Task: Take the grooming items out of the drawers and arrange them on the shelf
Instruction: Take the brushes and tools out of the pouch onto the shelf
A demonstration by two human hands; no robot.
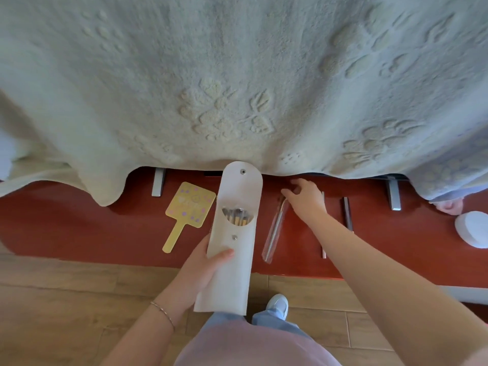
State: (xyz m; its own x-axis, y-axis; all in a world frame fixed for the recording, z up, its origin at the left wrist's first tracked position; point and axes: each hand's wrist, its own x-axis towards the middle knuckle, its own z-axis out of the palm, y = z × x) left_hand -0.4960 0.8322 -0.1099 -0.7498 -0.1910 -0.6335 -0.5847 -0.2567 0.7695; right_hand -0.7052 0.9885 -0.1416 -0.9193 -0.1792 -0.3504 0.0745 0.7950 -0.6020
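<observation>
Brush pouch (232, 249): a long white pouch, flap open and standing up, held upright above the edge of the red shelf (79, 233); brush handles and bristles show in its curved opening.
Left hand (203, 268): wraps the lower half of the pouch, thumb pressed across the front just under the snap; a thin bracelet (163, 311) circles the wrist.
Floor (52, 299): wood planks, with one pale shoe (277, 305) and blue trouser legs below the pouch.
Clear sleeve (274, 231): a narrow transparent packet lying on the shelf just right of the pouch, slanted, a thin tool inside.
Right hand (306, 196): arm stretched forward over the shelf, fingers curled down at the top end of the clear sleeve; whether they grip it cannot be told.
Hand mirror (188, 207): yellow, square-headed, flat on the shelf left of the pouch.
White jar (472, 228): round, at the shelf's far right.
Blanket (237, 75): pale, embossed with flowers, hanging over the shelf's back.
</observation>
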